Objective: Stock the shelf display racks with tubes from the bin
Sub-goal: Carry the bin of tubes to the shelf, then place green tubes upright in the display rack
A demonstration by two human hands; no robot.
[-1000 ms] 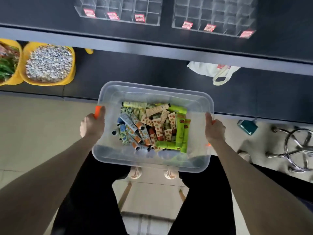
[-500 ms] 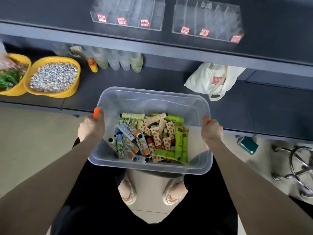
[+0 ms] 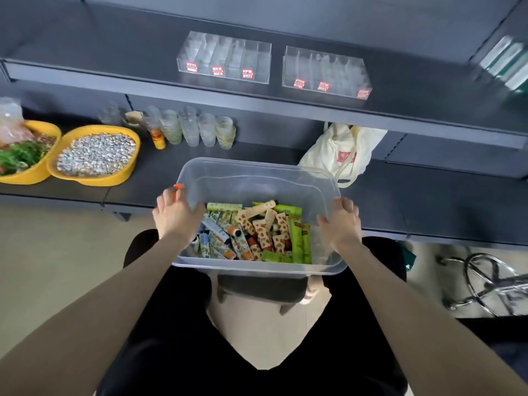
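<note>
I hold a clear plastic bin in front of me, over the edge of the lower dark shelf. My left hand grips its left rim by an orange clip, and my right hand grips its right rim. Several small tubes lie jumbled in the bin: blue patterned ones on the left, beige spotted ones in the middle, green ones on the right. Two clear compartmented display racks stand on the upper shelf, the left rack and the right rack, both with red price labels and no tubes visible inside.
On the lower shelf are two yellow bowls, stacked clear cups, a small orange bottle and a white bag. A chrome stool base stands on the floor at right. A dark stool seat shows beneath the bin.
The bin has risen and moved toward the shelves with both hands on its rim. My view has tilted up, so the racks appear lower in the frame and more of the shelving shows.
</note>
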